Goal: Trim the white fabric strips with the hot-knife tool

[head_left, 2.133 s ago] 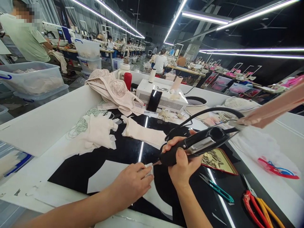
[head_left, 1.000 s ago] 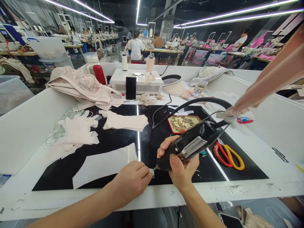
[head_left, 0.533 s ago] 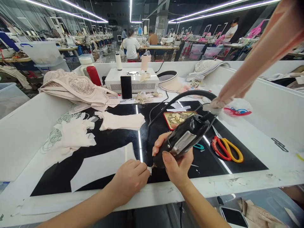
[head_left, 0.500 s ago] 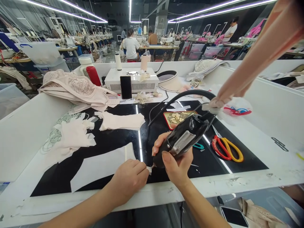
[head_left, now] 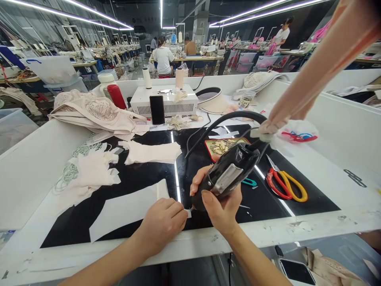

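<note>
My right hand [head_left: 226,212] is wrapped round a black corded handheld power tool [head_left: 229,174] with a metal plate on its side. Its thin tip points down to the left and meets a small white scrap [head_left: 189,213] at the fingertips of my left hand [head_left: 165,220]. The left fingers are closed on that scrap; most of it is hidden under them. Beside the left hand, a large white cut piece [head_left: 125,208] with a pale strip near its right end lies flat on the black board [head_left: 145,176]. Farther back lies a pale pink cut piece [head_left: 153,153].
Scissors [head_left: 287,184] with red and yellow handles lie on the right. A tray [head_left: 222,147] of small parts sits behind the tool. A pink cloth [head_left: 321,75] hangs over the tool's cable. Lace bras [head_left: 92,109], a phone [head_left: 157,110] and a white box [head_left: 165,99] stand behind.
Both hands and the tool keep nearly the same place, the tool's tip still at the white scrap. The view has shifted slightly.
</note>
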Available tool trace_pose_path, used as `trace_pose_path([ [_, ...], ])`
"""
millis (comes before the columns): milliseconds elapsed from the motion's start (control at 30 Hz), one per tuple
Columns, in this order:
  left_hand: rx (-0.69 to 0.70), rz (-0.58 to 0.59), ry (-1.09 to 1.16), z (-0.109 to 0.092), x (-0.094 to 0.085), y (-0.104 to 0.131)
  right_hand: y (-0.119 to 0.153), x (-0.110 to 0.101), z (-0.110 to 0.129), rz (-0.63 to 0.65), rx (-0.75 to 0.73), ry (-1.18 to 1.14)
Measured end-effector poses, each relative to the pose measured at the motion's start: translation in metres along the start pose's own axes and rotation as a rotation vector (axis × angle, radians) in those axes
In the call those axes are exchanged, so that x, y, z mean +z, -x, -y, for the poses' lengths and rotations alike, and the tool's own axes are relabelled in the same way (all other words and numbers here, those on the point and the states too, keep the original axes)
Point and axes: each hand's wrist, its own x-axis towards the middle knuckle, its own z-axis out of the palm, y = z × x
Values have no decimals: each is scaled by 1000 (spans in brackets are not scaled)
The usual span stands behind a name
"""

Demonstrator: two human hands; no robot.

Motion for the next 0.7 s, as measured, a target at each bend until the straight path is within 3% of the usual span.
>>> trace_pose_path([
  [700,4,39,-44,-4,1,2,-2,1,1,-43,-8,12],
])
